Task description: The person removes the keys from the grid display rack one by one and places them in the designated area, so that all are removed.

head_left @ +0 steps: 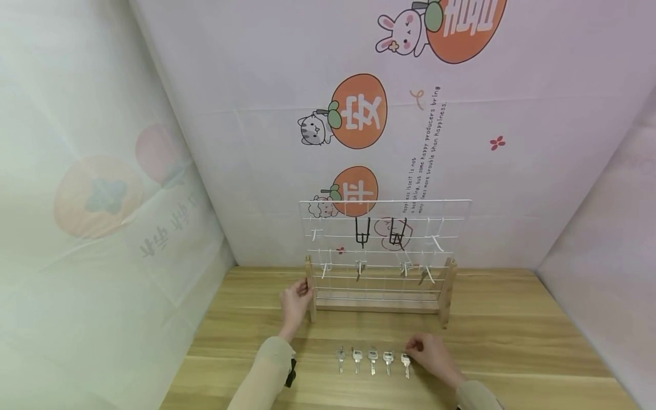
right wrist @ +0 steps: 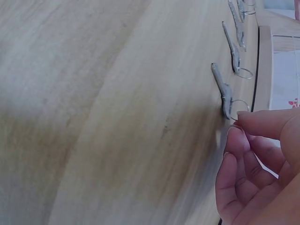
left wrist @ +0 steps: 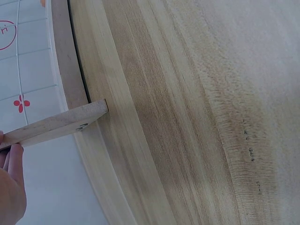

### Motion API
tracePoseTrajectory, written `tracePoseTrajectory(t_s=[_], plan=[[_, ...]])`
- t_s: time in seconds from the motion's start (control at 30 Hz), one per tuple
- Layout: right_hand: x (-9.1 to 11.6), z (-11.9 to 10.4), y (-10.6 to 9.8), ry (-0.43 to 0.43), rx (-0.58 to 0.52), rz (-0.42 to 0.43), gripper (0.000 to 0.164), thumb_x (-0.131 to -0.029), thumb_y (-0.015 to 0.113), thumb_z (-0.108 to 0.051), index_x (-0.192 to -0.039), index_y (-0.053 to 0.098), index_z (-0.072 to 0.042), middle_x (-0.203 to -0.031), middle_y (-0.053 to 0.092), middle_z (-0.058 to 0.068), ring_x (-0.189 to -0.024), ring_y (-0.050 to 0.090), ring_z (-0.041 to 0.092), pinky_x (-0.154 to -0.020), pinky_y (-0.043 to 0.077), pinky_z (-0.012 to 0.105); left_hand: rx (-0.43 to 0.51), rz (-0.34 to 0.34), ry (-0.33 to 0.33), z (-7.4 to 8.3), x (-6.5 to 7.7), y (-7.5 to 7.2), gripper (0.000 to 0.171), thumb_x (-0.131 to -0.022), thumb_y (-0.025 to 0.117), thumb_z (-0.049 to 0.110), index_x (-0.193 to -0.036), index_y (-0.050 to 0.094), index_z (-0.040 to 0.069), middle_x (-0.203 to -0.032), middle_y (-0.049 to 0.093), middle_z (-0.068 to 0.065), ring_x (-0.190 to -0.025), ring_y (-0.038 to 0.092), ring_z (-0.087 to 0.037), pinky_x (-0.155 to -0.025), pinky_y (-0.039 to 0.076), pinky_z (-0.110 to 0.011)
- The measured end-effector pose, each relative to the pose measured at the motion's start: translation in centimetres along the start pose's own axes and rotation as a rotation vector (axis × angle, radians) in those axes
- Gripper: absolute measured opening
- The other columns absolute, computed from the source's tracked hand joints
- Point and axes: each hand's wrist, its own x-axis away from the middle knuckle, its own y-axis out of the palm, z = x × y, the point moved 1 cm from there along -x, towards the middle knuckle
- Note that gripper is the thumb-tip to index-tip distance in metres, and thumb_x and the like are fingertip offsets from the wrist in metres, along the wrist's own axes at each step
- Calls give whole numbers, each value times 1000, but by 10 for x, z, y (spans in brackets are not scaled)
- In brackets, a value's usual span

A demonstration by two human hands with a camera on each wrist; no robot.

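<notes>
A white wire grid rack [head_left: 379, 289] stands in wooden end posts on the table. My left hand [head_left: 295, 304] grips its left post [head_left: 310, 296]; in the left wrist view, fingers [left wrist: 15, 164] press against the wooden post [left wrist: 56, 123]. Several silver keys lie in a row before the rack. At the right end of that row, my right hand [head_left: 433, 357] has its thumb and index finger at the rightmost key [head_left: 406, 364]. The right wrist view shows them pinching the thin ring [right wrist: 240, 101] of this key [right wrist: 221, 89], its blade pointing away from the fingers.
Black hooks [head_left: 362, 232] and white hooks [head_left: 432, 236] hang on the grid, sticking out toward me. Another key [head_left: 388, 362] lies just left of the rightmost one. A printed cloth [head_left: 256, 142] covers the wall behind, with similar cloth on both sides.
</notes>
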Motion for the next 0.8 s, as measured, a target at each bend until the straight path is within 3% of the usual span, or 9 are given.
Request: tracePoseTrajectory(t_s=[0.33,0.8], plan=[[-1,-11,-7,38,-48,-31,8,-79,74,-4,-87,70,-6,-75,67,-1,-63,55,6,-53,49,14,-3,10,6,0,0,0,26,-83,71,-8,-108,68,-12,-102,72,-31,-92,74,-40,-77,66,-31],[-26,-53,-28,-71,-23,116,7,-84,73,-4,-91,73,-5,-80,71,2,-69,61,6,-58,53,12,-13,14,22,2,1,1,25,-82,72,-9,-106,68,-13,-101,72,-31,-89,74,-40,-76,66,-32]])
